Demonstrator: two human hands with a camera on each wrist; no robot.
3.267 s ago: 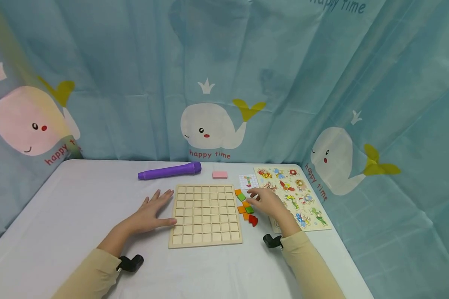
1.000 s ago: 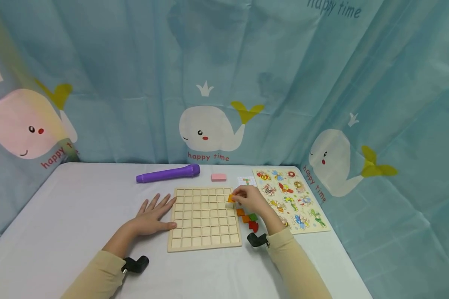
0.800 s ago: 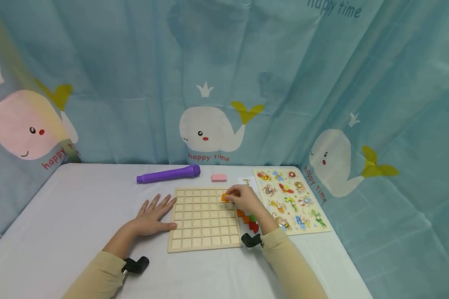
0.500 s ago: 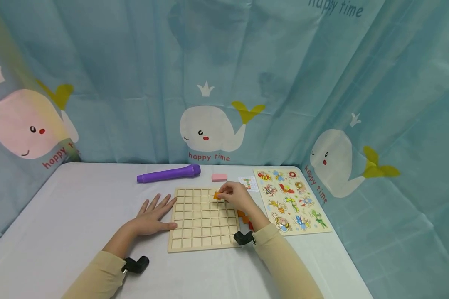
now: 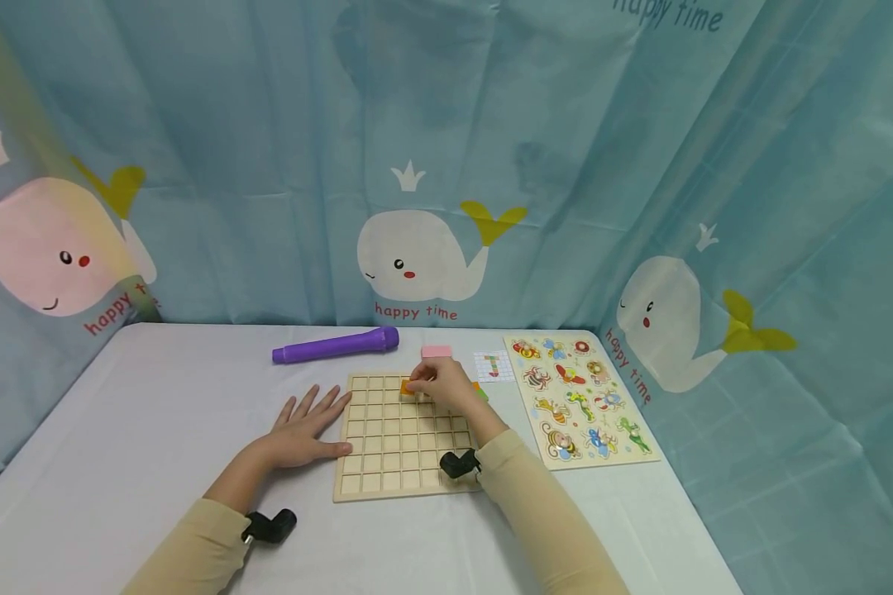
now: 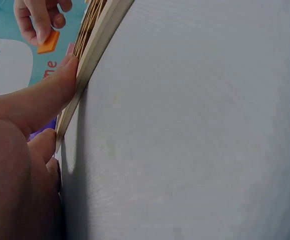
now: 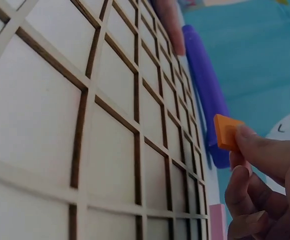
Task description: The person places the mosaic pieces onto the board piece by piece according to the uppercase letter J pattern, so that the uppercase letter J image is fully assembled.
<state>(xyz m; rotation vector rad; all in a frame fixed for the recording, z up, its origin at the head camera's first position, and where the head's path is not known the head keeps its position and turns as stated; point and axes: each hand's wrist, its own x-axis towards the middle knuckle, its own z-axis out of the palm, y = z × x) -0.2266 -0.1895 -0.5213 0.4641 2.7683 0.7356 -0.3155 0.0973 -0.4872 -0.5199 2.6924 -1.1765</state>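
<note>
My right hand (image 5: pixel 450 386) pinches a small orange square tile (image 5: pixel 406 387) between thumb and fingers, over the far rows of a wooden grid board (image 5: pixel 391 459). The right wrist view shows the tile (image 7: pixel 226 132) held above the board's cells (image 7: pixel 116 160), tilted. My left hand (image 5: pixel 303 438) lies with spread fingers at the board's left edge. In the left wrist view its thumb (image 6: pixel 52 92) touches the board's side. A green tile (image 5: pixel 482 392) shows beside the board, partly behind the right wrist; the other loose tiles are hidden by the right arm.
Behind the board lie a purple toy microphone (image 5: pixel 336 345) and a pink block (image 5: pixel 436 351). A small pattern card (image 5: pixel 503 369) is at the right, next to a puzzle board with insect pictures (image 5: pixel 592 388). A blue whale-print curtain (image 5: pixel 283 248) hangs behind the white table.
My right hand was at the loose tiles right of the board, then took an orange tile and carried it left over the far rows. The left hand stays at the board's left edge.
</note>
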